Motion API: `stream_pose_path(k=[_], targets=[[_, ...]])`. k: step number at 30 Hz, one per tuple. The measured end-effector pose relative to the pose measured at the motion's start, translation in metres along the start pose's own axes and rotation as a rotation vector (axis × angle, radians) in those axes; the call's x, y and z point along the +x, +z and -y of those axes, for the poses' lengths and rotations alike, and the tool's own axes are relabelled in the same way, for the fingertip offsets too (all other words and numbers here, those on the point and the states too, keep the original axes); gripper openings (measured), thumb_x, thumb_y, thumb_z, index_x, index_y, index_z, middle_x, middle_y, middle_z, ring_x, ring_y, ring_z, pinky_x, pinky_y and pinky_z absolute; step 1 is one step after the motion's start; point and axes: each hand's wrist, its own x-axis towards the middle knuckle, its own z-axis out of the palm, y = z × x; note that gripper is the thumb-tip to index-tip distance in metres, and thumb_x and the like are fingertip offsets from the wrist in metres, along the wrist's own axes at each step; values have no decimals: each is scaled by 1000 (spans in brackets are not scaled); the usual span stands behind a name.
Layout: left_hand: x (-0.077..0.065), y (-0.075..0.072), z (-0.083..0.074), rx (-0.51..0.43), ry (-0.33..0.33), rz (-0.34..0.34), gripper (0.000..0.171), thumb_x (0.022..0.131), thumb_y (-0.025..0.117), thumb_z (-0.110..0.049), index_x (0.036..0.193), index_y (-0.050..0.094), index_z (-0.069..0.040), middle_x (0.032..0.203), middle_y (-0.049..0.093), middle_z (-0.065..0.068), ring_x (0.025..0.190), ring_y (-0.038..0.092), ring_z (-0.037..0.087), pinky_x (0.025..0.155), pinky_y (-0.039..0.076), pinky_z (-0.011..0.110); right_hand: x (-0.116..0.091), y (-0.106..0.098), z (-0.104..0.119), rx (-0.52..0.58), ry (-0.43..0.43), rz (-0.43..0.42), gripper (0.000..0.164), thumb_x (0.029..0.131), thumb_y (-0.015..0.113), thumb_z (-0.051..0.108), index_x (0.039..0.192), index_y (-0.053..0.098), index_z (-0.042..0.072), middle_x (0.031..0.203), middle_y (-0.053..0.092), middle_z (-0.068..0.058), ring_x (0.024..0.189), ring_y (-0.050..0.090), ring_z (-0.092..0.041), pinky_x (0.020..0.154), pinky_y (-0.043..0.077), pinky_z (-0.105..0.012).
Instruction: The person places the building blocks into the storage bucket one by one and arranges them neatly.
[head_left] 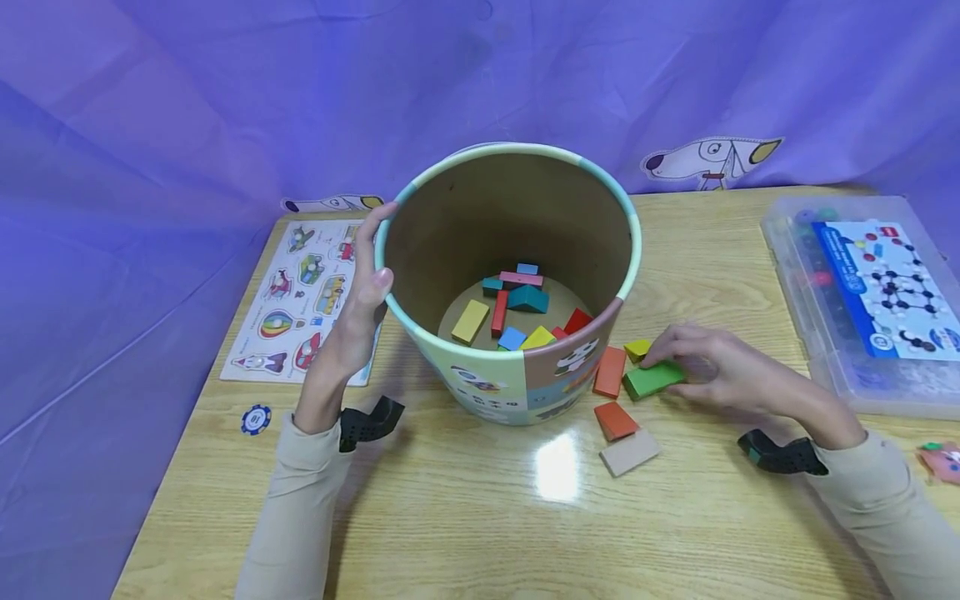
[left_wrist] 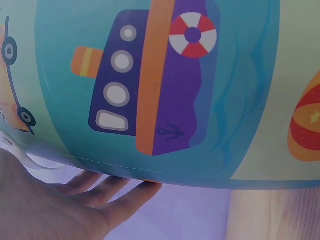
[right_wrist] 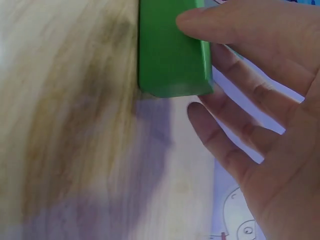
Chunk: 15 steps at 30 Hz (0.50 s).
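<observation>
Head view: from a distance I am observing a left hand (head_left: pixel 352 321) holding a round storage bucket (head_left: pixel 510 208) at its mint-coloured rim, and a right hand (head_left: pixel 708 367) pinching a green block (head_left: pixel 652 380) between its fingers, just outside the bucket. The bucket is standing upright on a wooden bench (head_left: pixel 465 517), to the right of the left fingers and to the left of the right ones. On its floor I am seeing loose pieces, among them a pale yellow block (head_left: pixel 470 322), a red bar (head_left: pixel 499 314), a pink bar (head_left: pixel 521 279) and a teal roof-shaped block (head_left: pixel 528 299). Left of the right fingers, an orange-red block (head_left: pixel 609 372) and a yellow block (head_left: pixel 637 349) are lying near the green one; closer to the camera, an orange-red wedge (head_left: pixel 616 421) is lying against a beige block (head_left: pixel 629 452). A picture puzzle board (head_left: pixel 300 312) is lying left of the left fingers, a molecular model kit (head_left: pixel 825 367) right of the right ones. Left wrist view: the fingers are meeting the bucket's edge, beside a printed ship (left_wrist: pixel 155 80). Right wrist view: one fingertip is pressing the green block's face.
</observation>
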Motion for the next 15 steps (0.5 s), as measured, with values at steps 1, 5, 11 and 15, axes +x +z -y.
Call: stream_pose_path(k=[1, 5, 11, 15], targets=[[0, 0, 0, -3, 2, 2, 85, 85, 52, -65, 151, 18, -24, 153, 26, 7, 138, 27, 31, 104, 28, 59, -1, 0, 0, 4, 1, 6, 44, 72, 83, 3, 110, 70, 22, 109, 65, 12, 101, 57, -3, 94, 36, -5], [0, -1, 0, -6, 7, 1, 84, 86, 52, -64, 151, 18, -24, 153, 26, 7, 139, 28, 31, 104, 28, 57, -2, 2, 0, 14, 2, 17, 46, 73, 82, 2, 113, 70, 20, 110, 66, 11, 99, 59, -4, 92, 37, -5], [0, 0, 0, -4, 6, 2, 83, 86, 52, -63, 151, 19, -24, 153, 26, 7, 138, 28, 30, 104, 28, 55, -3, 6, 1, -59, -20, 0, 48, 67, 85, 3, 110, 71, 19, 106, 66, 11, 94, 59, -4, 88, 40, -7], [0, 0, 0, 0, 3, 2, 83, 86, 51, -63, 151, 19, -24, 152, 27, 7, 138, 29, 30, 104, 29, 55, -6, 2, 4, -78, -24, -4, 48, 65, 85, 1, 108, 71, 20, 106, 65, 11, 95, 59, -3, 89, 39, -7]])
